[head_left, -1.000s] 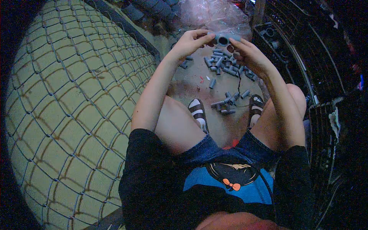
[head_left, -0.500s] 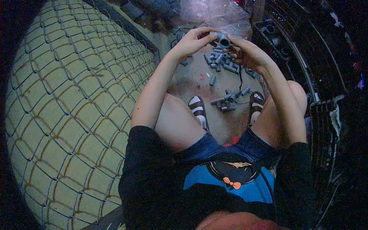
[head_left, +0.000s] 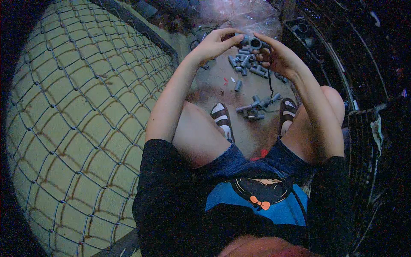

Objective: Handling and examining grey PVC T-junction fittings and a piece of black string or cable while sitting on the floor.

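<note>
Between both hands, at the top middle, is a grey pipe fitting [head_left: 253,43] with a round opening facing up toward me. My left hand [head_left: 218,45] grips it from the left with thumb and fingers. My right hand [head_left: 278,58] holds it from the right, the lower fingers curled and partly in shadow. Just beyond and below it a pile of smaller grey fittings [head_left: 243,64] lies on the concrete floor [head_left: 214,85], along with a single short piece [head_left: 237,85]. A second cluster [head_left: 256,107] lies between my sandalled feet.
A chain-link fence [head_left: 77,128] stands close on my left. Crumpled clear plastic [head_left: 239,15] is at the far end. A dark crate holding round fittings [head_left: 302,32] and dark slatted metalwork [head_left: 364,128] line the right. A thin black cord runs over the floor.
Both hands have risen slightly in the picture with the fitting, which has turned a little, its opening shifting right and upward.
</note>
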Action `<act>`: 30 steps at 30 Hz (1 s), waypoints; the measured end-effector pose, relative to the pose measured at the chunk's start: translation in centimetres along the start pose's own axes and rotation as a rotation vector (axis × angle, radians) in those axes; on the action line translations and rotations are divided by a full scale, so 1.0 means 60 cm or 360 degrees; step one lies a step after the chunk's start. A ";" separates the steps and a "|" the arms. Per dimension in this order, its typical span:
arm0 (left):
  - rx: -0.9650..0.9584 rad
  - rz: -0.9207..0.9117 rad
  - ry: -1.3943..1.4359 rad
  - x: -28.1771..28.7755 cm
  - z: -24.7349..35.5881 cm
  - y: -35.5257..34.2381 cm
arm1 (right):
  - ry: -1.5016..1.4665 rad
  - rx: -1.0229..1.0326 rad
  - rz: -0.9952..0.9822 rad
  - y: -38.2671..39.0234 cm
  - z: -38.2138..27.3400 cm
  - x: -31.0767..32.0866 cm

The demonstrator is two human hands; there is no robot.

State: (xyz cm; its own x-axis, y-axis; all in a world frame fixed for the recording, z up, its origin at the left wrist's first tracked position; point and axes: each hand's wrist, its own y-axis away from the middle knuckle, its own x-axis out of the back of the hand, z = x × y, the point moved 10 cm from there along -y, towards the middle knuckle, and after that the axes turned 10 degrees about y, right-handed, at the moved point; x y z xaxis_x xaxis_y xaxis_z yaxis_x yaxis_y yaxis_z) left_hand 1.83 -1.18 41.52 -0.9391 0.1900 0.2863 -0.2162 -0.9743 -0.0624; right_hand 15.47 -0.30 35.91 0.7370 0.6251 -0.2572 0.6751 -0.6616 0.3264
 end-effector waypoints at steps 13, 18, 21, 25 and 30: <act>-0.0062 0.0055 -0.0032 0.017 -0.008 -0.003 | 0.0041 0.0106 -0.0011 0.013 -0.006 -0.022; 0.0039 0.0006 -0.0060 0.010 -0.014 0.000 | 0.0099 0.0024 -0.0014 0.011 0.000 -0.018; -0.0079 -0.0003 -0.0017 0.007 0.001 0.003 | 0.0169 0.0023 0.0044 0.009 0.002 -0.011; 0.0000 0.0015 -0.0023 0.008 -0.006 0.003 | 0.0153 0.0076 0.0077 0.017 -0.004 -0.013; -0.0001 -0.0063 -0.0018 0.004 -0.005 0.003 | 0.0084 0.0047 0.0056 0.027 -0.008 -0.025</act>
State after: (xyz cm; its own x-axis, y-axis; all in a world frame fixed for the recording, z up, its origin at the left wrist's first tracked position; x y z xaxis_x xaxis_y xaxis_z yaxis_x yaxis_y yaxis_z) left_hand 1.51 -1.29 41.30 -0.9268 0.2270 0.2993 -0.2533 -0.9660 -0.0517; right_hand 15.45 -2.08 37.25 0.7579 0.6217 -0.1978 0.6502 -0.6949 0.3071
